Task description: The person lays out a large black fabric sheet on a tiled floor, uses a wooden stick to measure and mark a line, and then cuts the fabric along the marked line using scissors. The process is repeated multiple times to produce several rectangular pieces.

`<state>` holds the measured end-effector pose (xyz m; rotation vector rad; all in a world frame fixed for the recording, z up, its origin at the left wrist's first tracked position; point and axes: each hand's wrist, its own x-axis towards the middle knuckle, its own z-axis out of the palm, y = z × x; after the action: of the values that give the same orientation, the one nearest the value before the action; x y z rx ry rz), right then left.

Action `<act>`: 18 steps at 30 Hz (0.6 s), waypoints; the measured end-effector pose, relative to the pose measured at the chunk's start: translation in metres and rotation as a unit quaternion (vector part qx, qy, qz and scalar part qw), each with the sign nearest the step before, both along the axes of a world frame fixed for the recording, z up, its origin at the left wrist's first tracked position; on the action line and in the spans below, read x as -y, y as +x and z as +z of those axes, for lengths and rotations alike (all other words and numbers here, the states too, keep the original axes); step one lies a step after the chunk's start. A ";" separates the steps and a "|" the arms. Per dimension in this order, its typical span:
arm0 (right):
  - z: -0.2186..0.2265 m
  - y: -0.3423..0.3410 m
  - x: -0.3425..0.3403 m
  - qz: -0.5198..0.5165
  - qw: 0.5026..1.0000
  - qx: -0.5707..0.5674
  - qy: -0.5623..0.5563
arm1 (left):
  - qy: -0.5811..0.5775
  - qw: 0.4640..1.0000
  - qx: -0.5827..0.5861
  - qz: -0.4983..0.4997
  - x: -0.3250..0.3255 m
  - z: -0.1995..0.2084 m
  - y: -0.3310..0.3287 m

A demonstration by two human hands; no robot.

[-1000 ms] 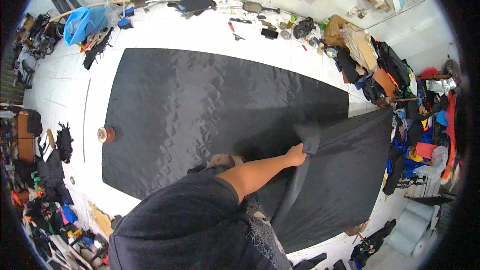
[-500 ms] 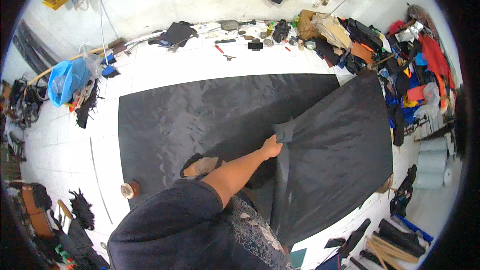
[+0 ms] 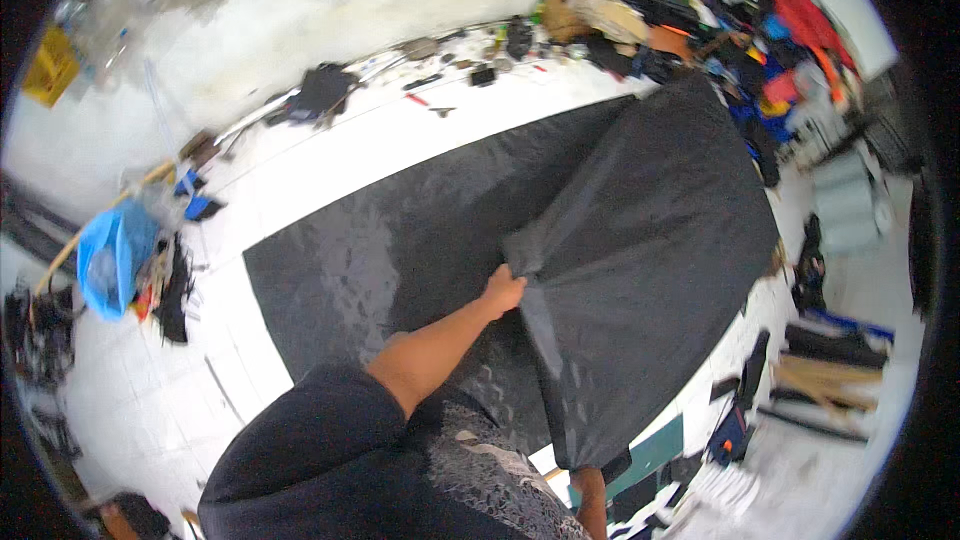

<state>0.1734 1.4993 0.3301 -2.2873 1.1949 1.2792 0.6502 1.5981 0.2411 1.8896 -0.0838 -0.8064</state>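
A large sheet of black fabric (image 3: 640, 240) covers the middle of the floor, its right part lifted and folded over toward the left. My left hand (image 3: 505, 290) is closed on the raised edge of this sheet, and creases fan out from the grip. Low in the view, my right hand (image 3: 590, 483) is at the near corner of the lifted edge, closed on the fabric; its fingertips are partly hidden. Between the two hands the edge runs fairly straight. On the left, the flat part of the fabric lies on white tiles.
A blue bag (image 3: 115, 260) stands at the left beside dark scraps. Small tools and a dark cloth (image 3: 325, 90) line the far wall. Mixed fabrics (image 3: 790, 50) are heaped at the far right. A green board (image 3: 650, 455) and wooden strips (image 3: 825, 380) lie at the near right.
The view has turned and shifted. My left hand still grips the lifted edge. My right hand, hidden before, now shows at the near corner, and the fold's near edge looks straighter.
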 end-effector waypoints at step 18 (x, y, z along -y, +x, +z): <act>-0.015 -0.079 -0.327 -0.227 0.953 0.079 -0.186 | -0.158 0.977 -0.144 -0.021 -0.251 0.079 -0.035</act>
<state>0.0940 1.8264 0.3154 -2.1036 1.8873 0.7394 0.6147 1.8495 0.3202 1.4632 -0.0670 -1.0250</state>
